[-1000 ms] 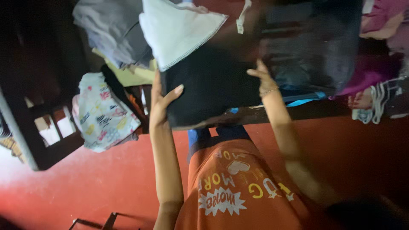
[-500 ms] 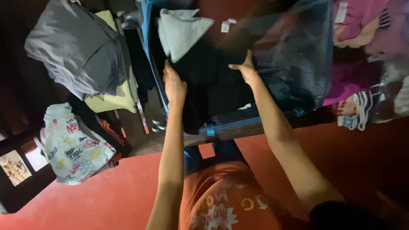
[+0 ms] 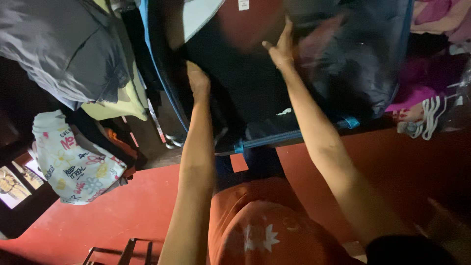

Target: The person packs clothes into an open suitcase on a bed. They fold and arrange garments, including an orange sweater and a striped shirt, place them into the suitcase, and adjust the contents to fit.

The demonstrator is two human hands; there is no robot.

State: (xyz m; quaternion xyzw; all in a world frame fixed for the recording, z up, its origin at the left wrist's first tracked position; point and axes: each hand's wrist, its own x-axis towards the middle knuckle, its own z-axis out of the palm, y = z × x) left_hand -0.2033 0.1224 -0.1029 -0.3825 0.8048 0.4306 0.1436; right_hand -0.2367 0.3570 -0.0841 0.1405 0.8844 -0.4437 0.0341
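The black garment lies in the open blue-edged suitcase, pressed flat by the left hand and right hand, fingers spread, and is best smoothed outward evenly toward the corners.

Suitcase open, top centre — dark garment inside. Left hand on garment's left part, right hand on its upper right. White cloth in suitcase behind left hand. Grey bundle far left, printed bag below it. Hangers right of suitcase. Floor beneath all.
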